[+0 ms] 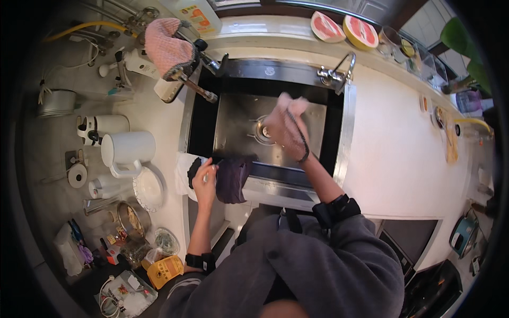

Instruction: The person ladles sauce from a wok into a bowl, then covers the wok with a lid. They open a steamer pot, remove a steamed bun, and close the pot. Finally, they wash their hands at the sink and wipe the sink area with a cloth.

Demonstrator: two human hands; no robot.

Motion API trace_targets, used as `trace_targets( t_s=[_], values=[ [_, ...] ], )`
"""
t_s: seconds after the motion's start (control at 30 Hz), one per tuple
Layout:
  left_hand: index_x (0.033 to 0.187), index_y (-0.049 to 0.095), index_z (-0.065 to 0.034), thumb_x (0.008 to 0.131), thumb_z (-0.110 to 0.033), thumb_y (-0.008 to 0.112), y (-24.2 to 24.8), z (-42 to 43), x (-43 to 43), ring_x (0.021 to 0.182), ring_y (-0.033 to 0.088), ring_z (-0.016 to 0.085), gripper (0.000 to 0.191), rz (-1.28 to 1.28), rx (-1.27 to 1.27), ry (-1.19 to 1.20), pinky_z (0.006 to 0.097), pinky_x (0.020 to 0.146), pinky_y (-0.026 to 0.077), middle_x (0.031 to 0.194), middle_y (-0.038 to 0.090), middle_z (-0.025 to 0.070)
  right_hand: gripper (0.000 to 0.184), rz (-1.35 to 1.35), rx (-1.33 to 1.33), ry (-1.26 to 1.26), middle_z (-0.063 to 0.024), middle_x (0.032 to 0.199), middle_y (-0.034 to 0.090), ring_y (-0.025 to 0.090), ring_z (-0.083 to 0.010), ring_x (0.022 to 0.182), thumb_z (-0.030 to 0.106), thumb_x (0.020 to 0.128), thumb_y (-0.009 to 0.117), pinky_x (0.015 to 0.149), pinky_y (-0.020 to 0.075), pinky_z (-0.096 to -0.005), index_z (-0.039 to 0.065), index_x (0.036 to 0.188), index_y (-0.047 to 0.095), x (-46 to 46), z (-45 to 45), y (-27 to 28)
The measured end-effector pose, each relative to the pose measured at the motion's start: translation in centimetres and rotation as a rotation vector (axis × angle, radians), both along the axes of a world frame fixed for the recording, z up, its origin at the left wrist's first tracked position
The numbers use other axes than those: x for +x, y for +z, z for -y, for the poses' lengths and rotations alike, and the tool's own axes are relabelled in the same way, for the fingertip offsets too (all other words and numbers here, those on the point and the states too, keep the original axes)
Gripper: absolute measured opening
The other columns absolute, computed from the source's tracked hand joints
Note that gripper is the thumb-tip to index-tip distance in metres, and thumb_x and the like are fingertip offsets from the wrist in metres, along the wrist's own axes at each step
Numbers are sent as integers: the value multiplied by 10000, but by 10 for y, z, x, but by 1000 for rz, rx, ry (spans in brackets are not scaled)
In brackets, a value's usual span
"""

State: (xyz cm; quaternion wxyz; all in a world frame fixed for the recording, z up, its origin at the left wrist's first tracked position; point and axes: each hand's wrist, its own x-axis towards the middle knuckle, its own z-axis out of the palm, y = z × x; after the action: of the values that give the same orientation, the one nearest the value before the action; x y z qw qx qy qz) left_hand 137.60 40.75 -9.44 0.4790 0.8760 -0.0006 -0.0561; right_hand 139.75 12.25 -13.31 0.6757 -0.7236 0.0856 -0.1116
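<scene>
My right hand is over the sink, blurred by motion, with a pink cloth gripped in it. A dark edging runs down that cloth. The steel sink bottom and its drain lie below. At the sink's front left, my left hand is beside a dark purple cloth or bag draped over the rim. Its thumb and fingers are bent close to that item's edge; whether they pinch it cannot be made out. A white cloth and a small black piece lie under or beside the left hand.
Another pink cloth hangs over a faucet at the back left; a chrome tap stands back right. A white pitcher, plate and steel bowl crowd the left counter. Cut grapefruit halves sit on the ledge.
</scene>
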Motion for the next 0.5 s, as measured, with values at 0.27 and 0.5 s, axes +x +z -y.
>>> trace_targets(
  t_s=[0.27,0.5],
  values=[
    [715,676,33,869,-164,628,-15,-49,20,968,608,193,255,-79,-14,201,285,840,442,1085,652,150,443,-78,-943,-463,-249,1316,430,316,-425,1266,293,881,474,1052,259,-465,-31,1176,538,138,107,-60],
    [713,664,52,904,-165,584,-39,-70,38,926,609,154,300,-156,-98,339,261,800,448,1042,665,142,507,-194,-1253,-172,-273,1223,476,233,-454,1315,407,881,421,1106,106,-525,-3,1152,546,235,33,-108]
  ],
)
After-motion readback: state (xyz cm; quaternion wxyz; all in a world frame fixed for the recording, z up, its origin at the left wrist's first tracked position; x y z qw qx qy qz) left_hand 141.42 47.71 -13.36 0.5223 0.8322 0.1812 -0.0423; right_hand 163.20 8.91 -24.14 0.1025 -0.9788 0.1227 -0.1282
